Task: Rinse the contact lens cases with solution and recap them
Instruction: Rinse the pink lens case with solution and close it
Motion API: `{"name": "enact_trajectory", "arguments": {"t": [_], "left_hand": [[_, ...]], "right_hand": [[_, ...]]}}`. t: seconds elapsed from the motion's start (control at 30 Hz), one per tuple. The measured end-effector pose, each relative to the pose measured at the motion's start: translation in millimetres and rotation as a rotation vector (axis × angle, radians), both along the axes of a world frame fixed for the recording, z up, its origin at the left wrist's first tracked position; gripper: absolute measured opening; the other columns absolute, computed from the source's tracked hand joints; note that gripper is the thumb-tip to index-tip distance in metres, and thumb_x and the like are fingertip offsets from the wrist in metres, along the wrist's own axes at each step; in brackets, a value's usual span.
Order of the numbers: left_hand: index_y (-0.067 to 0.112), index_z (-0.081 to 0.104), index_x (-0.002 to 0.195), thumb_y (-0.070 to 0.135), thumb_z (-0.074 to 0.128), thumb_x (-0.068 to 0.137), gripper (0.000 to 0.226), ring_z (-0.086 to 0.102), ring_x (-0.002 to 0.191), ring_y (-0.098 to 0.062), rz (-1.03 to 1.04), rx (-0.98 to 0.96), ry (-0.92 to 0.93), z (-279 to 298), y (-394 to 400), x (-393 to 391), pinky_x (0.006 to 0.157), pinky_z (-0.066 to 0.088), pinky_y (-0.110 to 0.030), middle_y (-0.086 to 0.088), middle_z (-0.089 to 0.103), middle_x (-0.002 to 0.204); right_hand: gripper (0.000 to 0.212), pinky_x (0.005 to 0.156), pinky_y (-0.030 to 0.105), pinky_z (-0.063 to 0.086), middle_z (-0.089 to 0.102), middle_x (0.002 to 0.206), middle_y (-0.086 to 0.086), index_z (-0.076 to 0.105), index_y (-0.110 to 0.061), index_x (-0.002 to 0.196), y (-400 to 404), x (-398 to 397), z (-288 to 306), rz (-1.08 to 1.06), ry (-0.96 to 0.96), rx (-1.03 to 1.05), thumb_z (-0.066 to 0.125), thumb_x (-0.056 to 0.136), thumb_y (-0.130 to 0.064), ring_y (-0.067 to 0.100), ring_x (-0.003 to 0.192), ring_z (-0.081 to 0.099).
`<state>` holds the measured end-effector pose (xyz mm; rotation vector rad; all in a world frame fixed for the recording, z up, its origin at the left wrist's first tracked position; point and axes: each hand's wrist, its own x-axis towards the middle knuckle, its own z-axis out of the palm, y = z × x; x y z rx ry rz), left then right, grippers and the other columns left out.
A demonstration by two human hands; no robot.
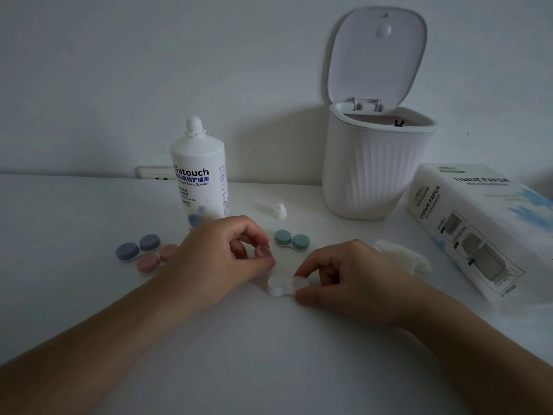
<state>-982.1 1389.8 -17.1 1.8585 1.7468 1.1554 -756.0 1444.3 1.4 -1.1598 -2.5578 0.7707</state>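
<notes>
White table (89, 205) is carrying a ribbed white bin (371, 169), lid standing open and contents too dark to read, plus a soft tissue pack (466, 223) reading "TISSUE PAPER", its right end running out of frame. "Natouch" Contact Lens Solution bottle (199, 175) is standing uncapped, its cap (279, 211) lying just right of it. Left hand (215, 259) is pinching a clear round cap (263, 252), hiding part of the pink case (152, 260) beside the purple case (137, 247); right hand (347, 280) is pinching another clear cap (300, 282) on the white case (281, 287) at table centre, green case (291, 240) sitting capped behind, crumpled tissue (404, 254) near.

Both hands (344, 277) at white lens case (278, 285)
</notes>
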Motion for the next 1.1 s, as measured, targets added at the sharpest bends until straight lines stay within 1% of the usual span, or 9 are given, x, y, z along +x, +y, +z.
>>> {"name": "enact_trajectory", "arguments": {"t": [0.07,0.23,0.33,0.43,0.57,0.67,0.77,0.9,1.1], "left_hand": [[0.034,0.071,0.084,0.035,0.082,0.078,0.012,0.058,0.058,-0.015,0.018,-0.018,0.051,-1,0,-1,0.054,0.041,-0.016,0.007,0.065,0.065],[0.045,0.069,0.092,0.048,0.078,0.078,0.017,0.050,0.052,-0.003,0.000,-0.094,0.177,-1,0,-7,0.049,0.038,-0.016,0.005,0.061,0.065],[0.051,0.065,0.100,0.058,0.072,0.079,0.023,0.055,0.058,0.004,-0.002,-0.138,0.279,2,-1,-9,0.054,0.037,-0.024,0.025,0.061,0.066],[0.045,0.070,0.103,0.047,0.075,0.083,0.021,0.056,0.063,0.003,-0.066,-0.095,0.263,7,-3,-8,0.057,0.038,-0.022,0.039,0.060,0.083],[0.037,0.074,0.103,0.034,0.081,0.081,0.023,0.051,0.066,-0.007,-0.217,0.004,0.252,10,-9,-10,0.061,0.038,-0.013,0.020,0.060,0.107],[0.040,0.073,0.103,0.063,0.074,0.067,0.043,0.057,0.089,0.003,-0.246,-0.043,0.278,7,-10,-9,0.071,0.040,-0.009,0.019,0.056,0.107],[0.044,0.073,0.102,0.075,0.066,0.061,0.052,0.058,0.100,0.001,-0.236,-0.077,0.299,2,-8,-5,0.077,0.045,-0.017,0.021,0.053,0.108],[0.043,0.074,0.095,0.073,0.064,0.063,0.045,0.058,0.099,-0.003,-0.245,-0.056,0.292,-1,-4,-3,0.079,0.046,-0.022,0.019,0.055,0.104],[0.040,0.076,0.092,0.060,0.078,0.068,0.032,0.058,0.096,-0.003,-0.264,-0.067,0.267,-2,-2,-4,0.075,0.042,-0.013,0.019,0.056,0.101]], "right_hand": [[0.014,0.054,0.017,0.035,0.057,0.057,-0.023,0.070,-0.039,0.088,0,0,0,-0.001,0.002,-0.002,0.077,0.079,-0.048,-0.002,0.053,0.052],[0.016,0.052,0.013,0.033,0.056,0.057,-0.024,0.072,-0.038,0.090,0,1,0,-0.003,-0.002,-0.007,0.077,0.079,-0.048,-0.002,0.054,0.052],[0.016,0.052,0.013,0.033,0.056,0.057,-0.024,0.071,-0.038,0.091,0,1,0,-0.003,-0.003,-0.006,0.076,0.079,-0.048,-0.003,0.053,0.052],[0.016,0.053,0.013,0.033,0.056,0.058,-0.023,0.072,-0.038,0.092,0,1,0,0.003,-0.003,0.001,0.076,0.080,-0.048,-0.003,0.053,0.052],[0.013,0.054,0.016,0.034,0.057,0.057,-0.023,0.069,-0.041,0.087,1,1,0,0.018,0.003,0.012,0.076,0.080,-0.049,-0.001,0.053,0.053],[0.012,0.054,0.018,0.036,0.057,0.057,-0.023,0.067,-0.044,0.086,1,2,-1,0.026,0.010,0.025,0.076,0.080,-0.048,-0.001,0.053,0.053],[0.016,0.053,0.016,0.036,0.057,0.059,-0.023,0.071,-0.041,0.092,2,2,-1,0.028,0.014,0.031,0.076,0.080,-0.049,-0.001,0.054,0.053],[0.019,0.052,0.013,0.034,0.058,0.059,-0.024,0.072,-0.038,0.096,3,2,-2,0.032,0.015,0.035,0.075,0.080,-0.048,-0.002,0.054,0.053],[0.028,0.055,0.012,0.040,0.058,0.059,-0.021,0.071,-0.041,0.101,3,2,-4,0.033,0.042,0.028,0.075,0.076,-0.053,-0.001,0.052,0.053]]}}
